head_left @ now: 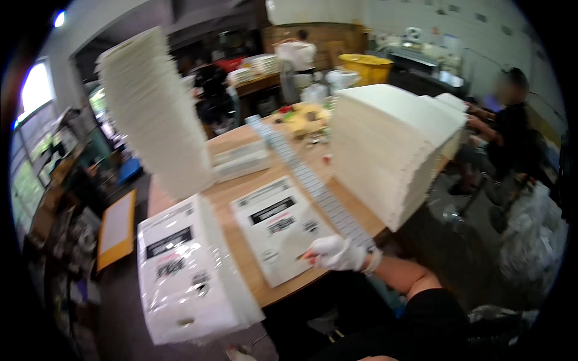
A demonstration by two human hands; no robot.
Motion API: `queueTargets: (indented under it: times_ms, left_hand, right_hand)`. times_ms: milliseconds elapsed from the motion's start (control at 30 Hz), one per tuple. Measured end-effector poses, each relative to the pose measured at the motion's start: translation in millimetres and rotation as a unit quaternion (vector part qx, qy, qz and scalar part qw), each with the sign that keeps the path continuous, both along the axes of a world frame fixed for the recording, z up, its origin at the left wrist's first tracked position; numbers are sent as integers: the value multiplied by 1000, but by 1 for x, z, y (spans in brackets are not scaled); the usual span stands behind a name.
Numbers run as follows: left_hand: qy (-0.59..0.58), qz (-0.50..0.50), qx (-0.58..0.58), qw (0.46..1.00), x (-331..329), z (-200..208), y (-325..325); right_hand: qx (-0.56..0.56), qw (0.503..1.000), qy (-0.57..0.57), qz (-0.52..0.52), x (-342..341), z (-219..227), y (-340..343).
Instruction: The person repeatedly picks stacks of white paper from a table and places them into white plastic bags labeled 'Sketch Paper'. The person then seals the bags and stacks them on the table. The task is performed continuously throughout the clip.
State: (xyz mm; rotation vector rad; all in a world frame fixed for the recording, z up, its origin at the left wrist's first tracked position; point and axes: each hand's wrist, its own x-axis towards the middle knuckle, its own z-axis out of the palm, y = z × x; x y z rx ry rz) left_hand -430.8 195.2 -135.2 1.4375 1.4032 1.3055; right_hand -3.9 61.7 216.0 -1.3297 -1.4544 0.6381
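Printed white bag [280, 225] lies flat on the counter [241, 207] in front of you, and your gloved right hand [336, 253] is at its lower right side. The fingers are drawn together, reddish at the tips — but whether they pinch the bag or merely sit over it, you cannot tell from this view. Whether the small pale blur [241, 354] at the lower edge is your left hand is also unclear. To your left, a glossy pile of similar printed bags [183, 271] juts past the counter's near edge, with a tall stack of white sheets [150, 108] behind it. A long grey patterned strip [310, 180] runs between the flat bag and the thick white stack [379, 156] on your right — just beside your wrist at its near end.
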Motion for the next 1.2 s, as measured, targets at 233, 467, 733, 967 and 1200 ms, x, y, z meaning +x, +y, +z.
queueTargets:
  times_ms: [233,467,733,967,1200]
  left_hand:
    - [-89,-235,-315,915,131,98,-88]
    - [-9,-549,-143,824,268,211,-87]
    - [-236,-794,-41,559,463,392,-147]
    - [-254,-639,-444,575,410,472,-147]
    - [66,-704,3,708,340,428,-107]
  right_hand:
    - [94,647,-621,-433,158,168,-166]
    - [-34,821,-403,-404,232,173,-207]
    - [133,776,-519,-332,185,193,-194]
    - [-30,875,-418,-243,80,199,-223]
    - [-29,905,147,-399,85,57,-242]
